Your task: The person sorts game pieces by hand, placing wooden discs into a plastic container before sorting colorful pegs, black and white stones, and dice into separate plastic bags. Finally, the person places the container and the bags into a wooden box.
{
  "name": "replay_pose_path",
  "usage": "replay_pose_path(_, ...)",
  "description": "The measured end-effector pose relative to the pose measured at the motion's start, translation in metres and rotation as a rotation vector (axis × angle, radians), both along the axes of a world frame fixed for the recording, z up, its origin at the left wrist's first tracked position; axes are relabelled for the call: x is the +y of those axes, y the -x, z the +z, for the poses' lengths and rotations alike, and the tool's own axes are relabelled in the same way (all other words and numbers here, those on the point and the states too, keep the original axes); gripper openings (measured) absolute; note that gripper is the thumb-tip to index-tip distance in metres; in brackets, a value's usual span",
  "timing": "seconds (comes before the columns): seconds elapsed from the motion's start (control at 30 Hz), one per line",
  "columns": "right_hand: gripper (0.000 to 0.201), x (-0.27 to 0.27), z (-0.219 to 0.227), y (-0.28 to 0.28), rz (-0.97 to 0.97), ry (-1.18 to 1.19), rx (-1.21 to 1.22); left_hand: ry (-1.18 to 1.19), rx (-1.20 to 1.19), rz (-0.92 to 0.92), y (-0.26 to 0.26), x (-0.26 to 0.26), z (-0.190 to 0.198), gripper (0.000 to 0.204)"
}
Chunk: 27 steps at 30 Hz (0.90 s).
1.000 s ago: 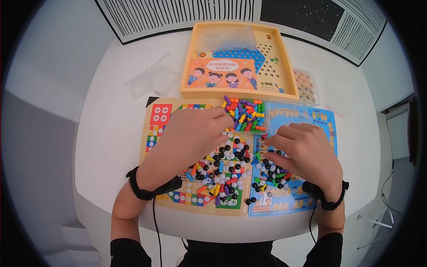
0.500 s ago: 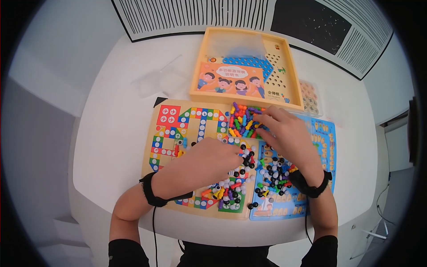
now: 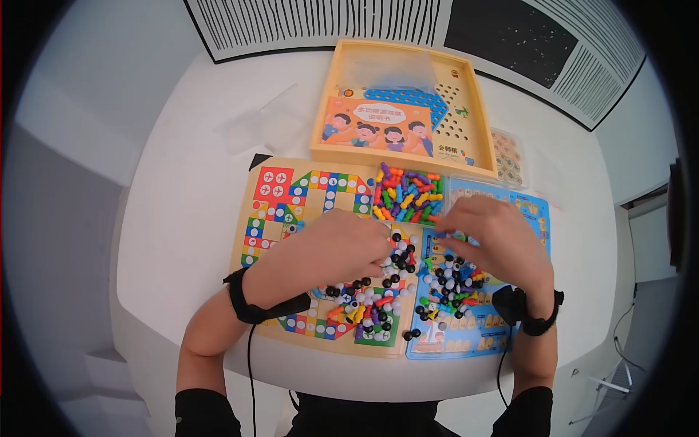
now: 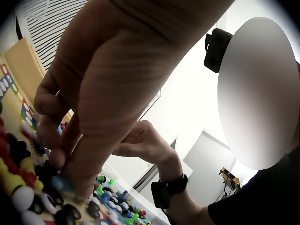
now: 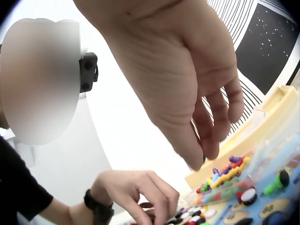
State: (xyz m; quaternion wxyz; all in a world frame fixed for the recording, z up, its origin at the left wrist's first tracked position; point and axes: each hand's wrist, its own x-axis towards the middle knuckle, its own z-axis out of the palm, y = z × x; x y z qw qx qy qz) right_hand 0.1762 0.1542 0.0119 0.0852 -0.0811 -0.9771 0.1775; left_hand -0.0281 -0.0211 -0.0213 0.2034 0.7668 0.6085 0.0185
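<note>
My left hand (image 3: 331,247) is over the pile of black and white pieces (image 3: 400,258) on the left board, its fingers curled down. In the left wrist view its thumb and fingertips close around a small blue peg (image 4: 63,183). My right hand (image 3: 502,237) is just right of the clear box of coloured pegs (image 3: 408,195), above the blue board (image 3: 535,211). Its thumb and index finger pinch a small dark piece in the right wrist view, mostly hidden by the fingertips. Mixed pegs and round pieces (image 3: 455,284) lie below this hand.
Behind the boards stands a wooden tray (image 3: 477,87) holding an orange booklet (image 3: 378,124) and a plastic bag. A clear pack of round pieces (image 3: 507,156) lies to its right, and clear plastic (image 3: 258,127) to its left. Cables hang from both wrists.
The right hand went to the peg box and has come back to the right of it. The left hand has moved from the box down to the pile on the left board.
</note>
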Motion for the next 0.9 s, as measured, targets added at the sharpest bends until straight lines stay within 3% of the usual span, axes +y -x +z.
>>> replay_pose_path(0.07, 0.020, -0.004, 0.008, -0.010, 0.178, 0.053, -0.171, 0.093, -0.145, 0.053, 0.005, 0.004, 0.002, 0.024)
replay_pose_path(0.17, 0.024, -0.014, -0.002, -0.014, 0.209, -0.105, -0.190, 0.111, -0.114, 0.051, 0.005, 0.006, 0.006, 0.021)
replay_pose_path(0.3, 0.022, -0.034, -0.009, -0.005, 0.270, -0.053, -0.134, 0.050, -0.158, 0.016, 0.008, 0.002, 0.004, 0.020)
replay_pose_path(0.57, 0.018, -0.060, -0.041, 0.007, 0.508, -0.097, -0.132, 0.204, -0.104, 0.021, 0.007, 0.003, 0.013, 0.023)
replay_pose_path(0.8, 0.016, -0.061, -0.051, 0.008, 0.484, -0.015, -0.074, 0.175, -0.124, 0.022, 0.010, 0.001, 0.008, 0.016)
replay_pose_path(0.9, 0.014, -0.062, -0.044, 0.007, 0.477, -0.002, -0.107, 0.058, -0.142, 0.053, 0.010, 0.001, 0.013, 0.016)
